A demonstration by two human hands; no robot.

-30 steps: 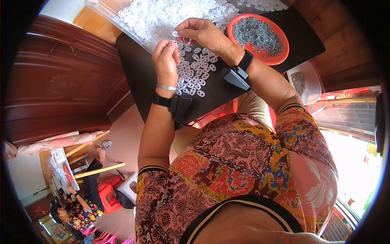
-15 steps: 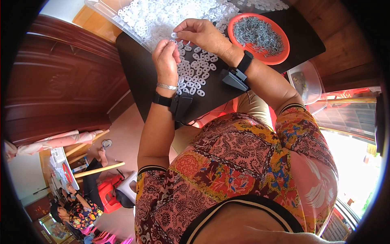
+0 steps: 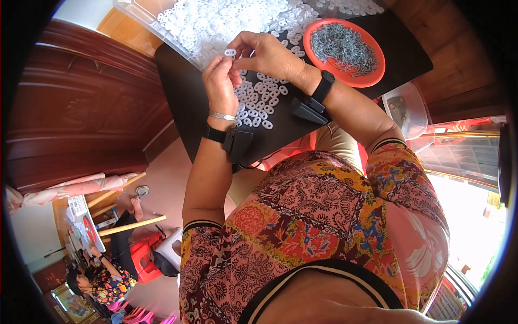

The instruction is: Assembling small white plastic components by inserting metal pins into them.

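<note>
Dark tabletop (image 3: 183, 92), white two-holed piece (image 3: 230, 53), between both hands (image 3: 220, 89) (image 3: 271, 56)

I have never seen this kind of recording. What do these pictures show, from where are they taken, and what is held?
There is no machine: these are a person's own bare hands. One wide camera, worn on the head, looks down, so straight edges bend. Above a dark table, the left hand holds a small white piece at its fingertips; the right hand is close beside it, perhaps touching. Loose white pieces lie nearer the body. Beyond is a clear bin full of more. To the right, a red plate carries grey metal parts.
</note>
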